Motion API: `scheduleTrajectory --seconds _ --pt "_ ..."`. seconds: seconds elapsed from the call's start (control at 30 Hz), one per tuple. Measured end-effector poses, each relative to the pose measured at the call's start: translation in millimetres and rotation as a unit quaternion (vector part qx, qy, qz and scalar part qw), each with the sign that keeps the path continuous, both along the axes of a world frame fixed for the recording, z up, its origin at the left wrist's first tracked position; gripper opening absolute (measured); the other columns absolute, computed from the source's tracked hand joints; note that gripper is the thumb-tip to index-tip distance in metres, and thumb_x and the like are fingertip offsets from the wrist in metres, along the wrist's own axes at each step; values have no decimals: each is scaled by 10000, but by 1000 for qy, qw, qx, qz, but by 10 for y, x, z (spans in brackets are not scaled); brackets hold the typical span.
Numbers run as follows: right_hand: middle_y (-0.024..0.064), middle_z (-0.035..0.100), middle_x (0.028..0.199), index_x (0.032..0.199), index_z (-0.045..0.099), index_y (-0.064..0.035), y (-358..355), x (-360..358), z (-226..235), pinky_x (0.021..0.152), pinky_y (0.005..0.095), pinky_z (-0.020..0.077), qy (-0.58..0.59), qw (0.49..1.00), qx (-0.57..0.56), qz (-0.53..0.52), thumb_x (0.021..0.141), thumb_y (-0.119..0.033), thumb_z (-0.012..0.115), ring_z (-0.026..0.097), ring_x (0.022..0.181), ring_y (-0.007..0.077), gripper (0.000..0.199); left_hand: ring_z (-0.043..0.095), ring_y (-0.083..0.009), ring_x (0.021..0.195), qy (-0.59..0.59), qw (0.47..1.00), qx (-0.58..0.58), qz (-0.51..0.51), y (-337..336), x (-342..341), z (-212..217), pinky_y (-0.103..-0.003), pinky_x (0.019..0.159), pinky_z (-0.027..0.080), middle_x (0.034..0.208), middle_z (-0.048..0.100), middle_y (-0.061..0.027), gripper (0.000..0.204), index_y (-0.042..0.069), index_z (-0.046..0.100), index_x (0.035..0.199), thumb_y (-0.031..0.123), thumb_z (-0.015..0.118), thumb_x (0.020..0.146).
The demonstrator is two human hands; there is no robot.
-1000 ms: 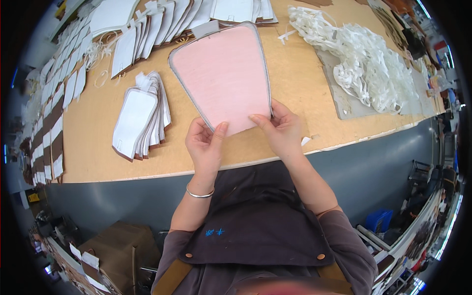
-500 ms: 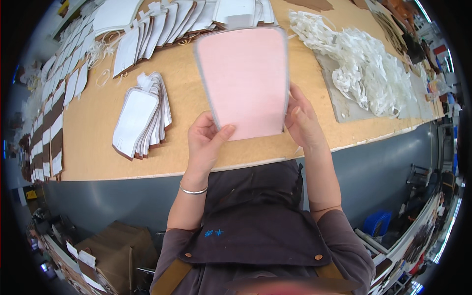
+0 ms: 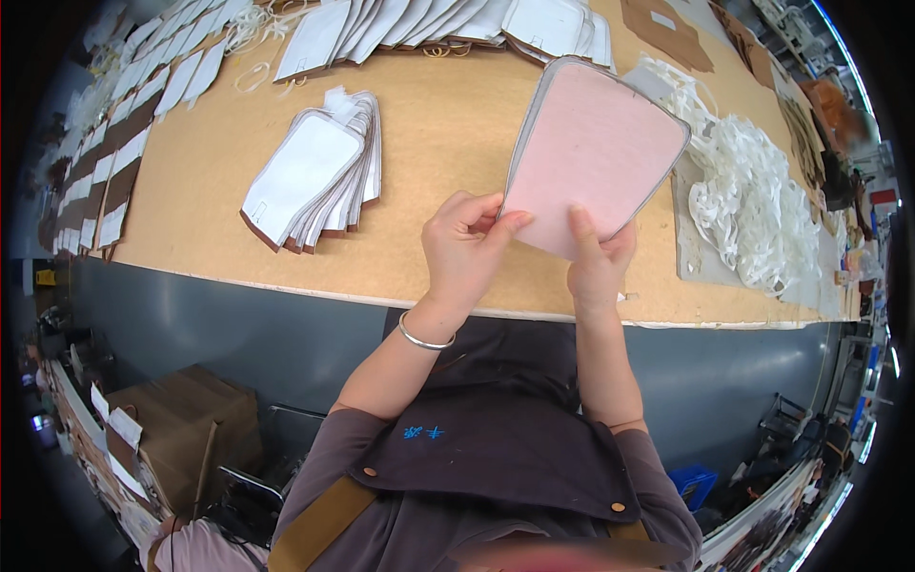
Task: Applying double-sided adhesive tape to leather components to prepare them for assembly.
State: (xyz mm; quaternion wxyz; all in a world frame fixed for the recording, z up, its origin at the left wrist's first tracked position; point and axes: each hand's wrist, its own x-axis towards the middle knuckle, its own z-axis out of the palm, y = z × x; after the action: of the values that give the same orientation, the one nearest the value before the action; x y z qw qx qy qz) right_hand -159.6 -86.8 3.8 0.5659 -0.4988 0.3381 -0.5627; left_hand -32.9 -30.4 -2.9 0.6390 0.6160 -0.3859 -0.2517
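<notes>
A pale pink panel (image 3: 600, 148) with rounded top corners and a grey border is held up over the table's front part, tilted to the right. Its lower left edge is pinched by my left hand (image 3: 462, 253), between thumb and fingers. My right hand (image 3: 600, 272) grips the lower right part, thumb lying on the pink face and fingers behind, mostly hidden. To the left a fanned stack of white panels with brown edges (image 3: 303, 167) rests on the table.
More fanned white panels (image 3: 381, 29) lie along the back of the wooden table (image 3: 429, 133). White strips (image 3: 748, 200) are heaped on a grey board at right. Brown pieces (image 3: 667, 33) lie at the back right. Rows of brown-and-white pieces (image 3: 110, 181) cover the left end.
The pink panel has swung from nearly upright to a rightward tilt. My right hand has moved from its side edge onto its lower right, thumb on the face. The view has shifted.
</notes>
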Motion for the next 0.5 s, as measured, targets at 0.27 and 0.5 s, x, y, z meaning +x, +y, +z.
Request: scheduleTrajectory --seconds 0.27,0.5 --pt "101 530 1111 1179 432 37 27 184 -113 887 285 397 49 986 -70 -144 812 -52 632 504 1019 146 428 589 -131 661 -150 988 19 32 -45 1 -134 -236 577 483 773 600 -66 333 5 634 1001 159 735 723" --pt "100 588 1064 1144 473 25 -74 -109 17 860 292 449 -24 981 76 177 785 -37 667 559 978 145 413 569 -141 933 309 902 -109 -280 -86 419 276 -258 803 462 1043 580 -79 491 -12 471 1210 166 682 804"
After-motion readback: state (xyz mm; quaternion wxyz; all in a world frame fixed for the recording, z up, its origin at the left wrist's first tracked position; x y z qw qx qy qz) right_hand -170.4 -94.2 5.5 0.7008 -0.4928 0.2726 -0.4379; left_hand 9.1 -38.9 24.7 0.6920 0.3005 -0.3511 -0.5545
